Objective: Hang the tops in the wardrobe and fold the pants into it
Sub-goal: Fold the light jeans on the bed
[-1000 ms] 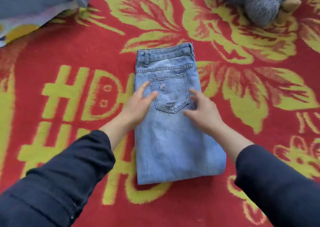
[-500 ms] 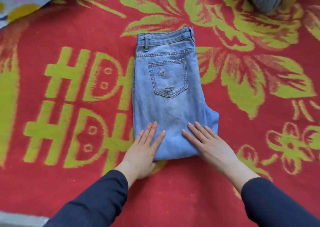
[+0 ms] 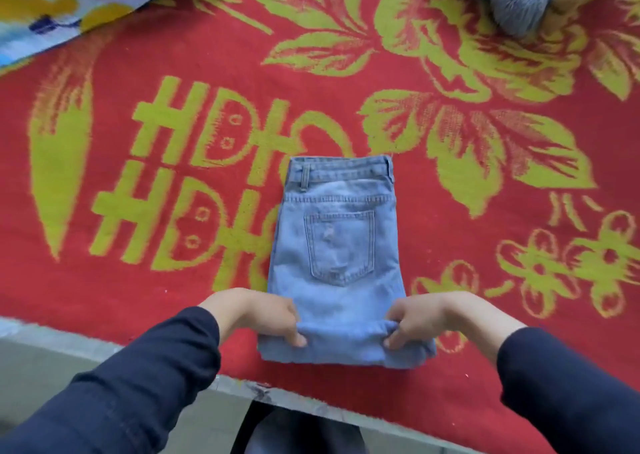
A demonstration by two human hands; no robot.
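Head view: one pair of folded light-blue jeans lies on a red and yellow-green blanket, waistband away from the person, back pocket up. The left hand and right hand, two in all, each pinch the near folded edge at a corner, likely to lift the bundle squarely. One grey plush toy sits at the far right.

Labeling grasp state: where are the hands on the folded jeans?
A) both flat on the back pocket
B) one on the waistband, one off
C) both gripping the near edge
C: the left hand and right hand each grip the near edge of the jeans, fingers curled round the fold.
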